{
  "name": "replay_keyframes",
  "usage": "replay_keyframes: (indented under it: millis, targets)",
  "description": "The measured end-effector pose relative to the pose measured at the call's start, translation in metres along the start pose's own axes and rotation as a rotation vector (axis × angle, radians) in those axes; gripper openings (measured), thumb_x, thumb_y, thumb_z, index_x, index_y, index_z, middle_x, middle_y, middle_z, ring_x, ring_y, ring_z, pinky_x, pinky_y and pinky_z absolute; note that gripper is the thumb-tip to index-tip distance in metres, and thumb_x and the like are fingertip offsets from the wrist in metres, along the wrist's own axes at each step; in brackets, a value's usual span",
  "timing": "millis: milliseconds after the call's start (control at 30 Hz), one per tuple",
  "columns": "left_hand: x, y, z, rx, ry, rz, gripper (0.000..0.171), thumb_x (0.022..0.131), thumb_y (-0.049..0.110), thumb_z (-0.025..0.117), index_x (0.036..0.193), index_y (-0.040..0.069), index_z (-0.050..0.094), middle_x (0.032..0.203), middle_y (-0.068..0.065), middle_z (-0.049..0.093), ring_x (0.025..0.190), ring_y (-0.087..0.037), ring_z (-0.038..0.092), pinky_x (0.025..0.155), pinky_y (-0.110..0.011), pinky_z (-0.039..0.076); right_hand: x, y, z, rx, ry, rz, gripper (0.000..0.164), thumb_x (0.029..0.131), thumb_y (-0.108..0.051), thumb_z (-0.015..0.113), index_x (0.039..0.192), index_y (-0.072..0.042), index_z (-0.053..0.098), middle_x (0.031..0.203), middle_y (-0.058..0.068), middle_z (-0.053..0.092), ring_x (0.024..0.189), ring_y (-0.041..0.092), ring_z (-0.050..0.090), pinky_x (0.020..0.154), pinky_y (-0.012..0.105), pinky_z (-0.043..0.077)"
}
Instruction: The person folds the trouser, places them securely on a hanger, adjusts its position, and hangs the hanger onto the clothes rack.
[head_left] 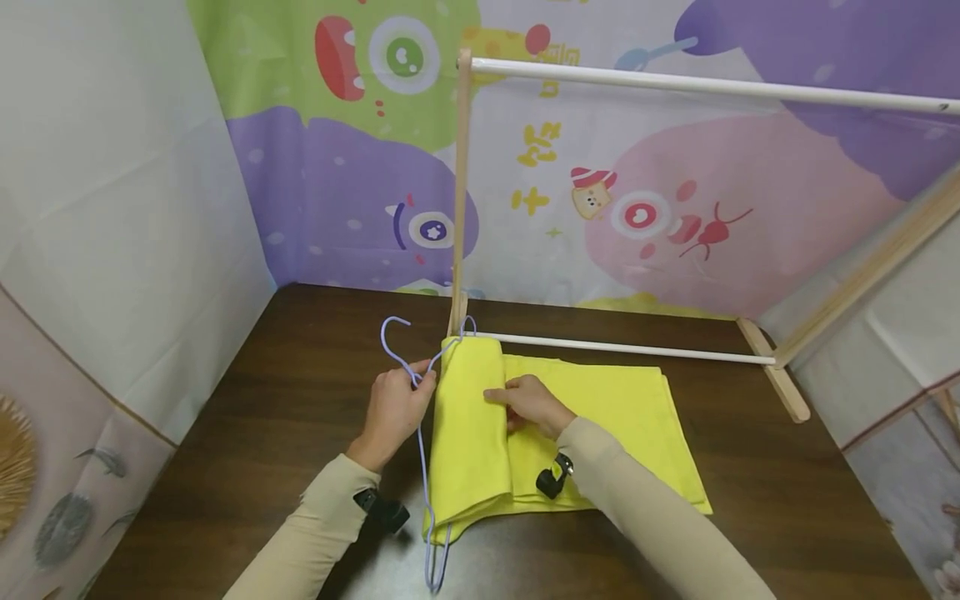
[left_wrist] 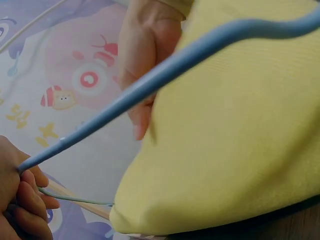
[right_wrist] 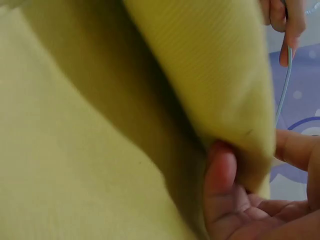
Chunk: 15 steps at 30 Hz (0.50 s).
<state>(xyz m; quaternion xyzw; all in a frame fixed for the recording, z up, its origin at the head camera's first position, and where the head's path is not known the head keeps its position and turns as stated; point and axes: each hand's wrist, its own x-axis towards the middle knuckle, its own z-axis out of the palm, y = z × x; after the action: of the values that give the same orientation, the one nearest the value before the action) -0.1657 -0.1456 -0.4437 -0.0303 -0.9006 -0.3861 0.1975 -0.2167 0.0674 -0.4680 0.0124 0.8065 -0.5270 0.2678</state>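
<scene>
A lavender-blue wire hanger (head_left: pixel 384 336) lies at the table's middle, its hook toward the back. My left hand (head_left: pixel 392 412) grips it just below the hook; the left wrist view shows one hanger arm (left_wrist: pixel 125 100) stretching from that hand across the cloth. Yellow cloth (head_left: pixel 468 442) is folded over the hanger's right part, hiding it, and the hanger's lower end sticks out at the front. With thumb and fingers, my right hand (head_left: pixel 532 404) pinches the folded flap's right edge. In the right wrist view, the thumb (right_wrist: pixel 220 172) lies under the raised flap. More yellow layers spread flat to the right.
Behind the cloth stands a rack with wooden side posts (head_left: pixel 462 192), a white top bar (head_left: pixel 675 81) and a white lower bar (head_left: pixel 600 342). The dark wooden table (head_left: pixel 300 358) meets a cartoon-printed backdrop (head_left: pixel 337 200) at the back.
</scene>
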Motion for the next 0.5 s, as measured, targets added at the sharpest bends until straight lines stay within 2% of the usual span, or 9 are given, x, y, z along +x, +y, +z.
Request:
replay_keyframes:
  millis: [100,267,367,500]
  targets:
    - [0.0,-0.001,0.001,-0.017,0.019,-0.001,0.027,0.089,0.014,0.063,0.109,-0.002,0.073,0.093,-0.017,0.075,0.083,-0.036,0.07,0.073,-0.048,0.052,0.004,0.0,0.004,0.058,0.006,0.01,0.026,0.093,-0.029,0.066,0.09,-0.003,0.065,0.069,0.003,0.065,0.055,0.01,0.06,0.053,0.025,0.051]
    - [0.0,-0.002,0.004,-0.046,0.036,0.011,0.025,0.088,0.01,0.062,0.106,-0.003,0.073,0.086,-0.016,0.075,0.076,-0.032,0.069,0.069,-0.046,0.053,0.003,-0.005,0.01,0.026,0.052,-0.02,0.025,0.095,-0.022,0.064,0.103,0.001,0.067,0.082,0.008,0.07,0.066,0.013,0.068,0.062,0.028,0.057]
    - [0.001,-0.003,0.005,-0.045,0.042,0.033,0.025,0.087,0.01,0.062,0.105,-0.003,0.073,0.086,-0.015,0.075,0.077,-0.032,0.07,0.069,-0.046,0.053,-0.008,-0.017,0.009,-0.001,0.078,-0.076,0.022,0.096,-0.02,0.062,0.1,0.001,0.069,0.082,0.011,0.071,0.065,0.015,0.067,0.062,0.03,0.055]
    - [0.002,-0.005,0.006,-0.029,0.063,0.044,0.025,0.086,0.009,0.062,0.104,-0.005,0.073,0.084,-0.016,0.075,0.075,-0.034,0.071,0.068,-0.047,0.053,-0.024,-0.035,0.009,-0.024,0.074,-0.168,0.021,0.096,-0.019,0.061,0.1,0.0,0.07,0.08,0.01,0.071,0.063,0.014,0.064,0.06,0.031,0.052]
